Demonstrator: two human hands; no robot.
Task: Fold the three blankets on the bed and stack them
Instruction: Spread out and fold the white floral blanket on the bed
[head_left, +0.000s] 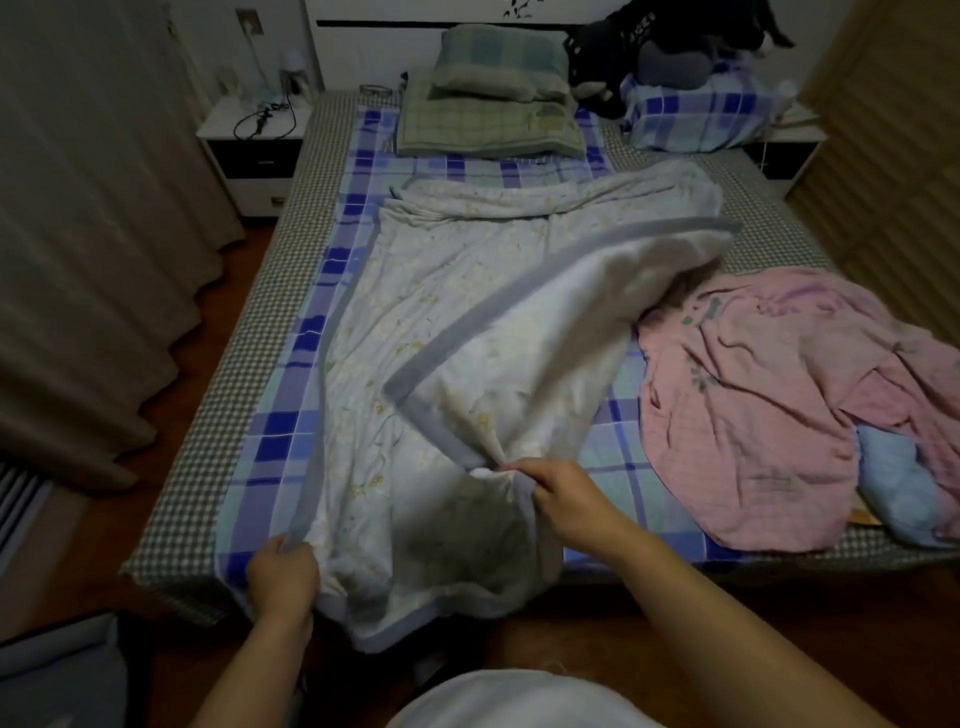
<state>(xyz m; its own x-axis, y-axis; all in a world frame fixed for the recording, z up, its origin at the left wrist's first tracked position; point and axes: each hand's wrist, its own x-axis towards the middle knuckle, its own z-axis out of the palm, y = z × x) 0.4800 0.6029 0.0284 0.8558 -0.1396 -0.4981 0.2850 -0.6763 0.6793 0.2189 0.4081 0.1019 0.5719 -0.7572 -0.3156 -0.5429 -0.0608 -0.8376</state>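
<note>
A pale floral blanket (415, 312) with a grey-blue border lies lengthwise down the middle of the bed (218, 426). Its right side is lifted and turned over toward the left, showing a white underside. My left hand (283, 577) grips the blanket's near left corner at the foot of the bed. My right hand (563, 496) pinches a bunched part of the lifted edge above the mattress. A crumpled pink blanket (769, 405) lies on the bed's right side. A light blue blanket (898, 488) peeks out from under the pink one near the right edge.
Green checked pillows (493, 109) and a blue checked pillow (696, 114) sit at the headboard, with dark clothing (639, 47) on top. A white nightstand (249, 145) stands at the back left beside curtains (93, 208). A wardrobe (893, 130) stands on the right.
</note>
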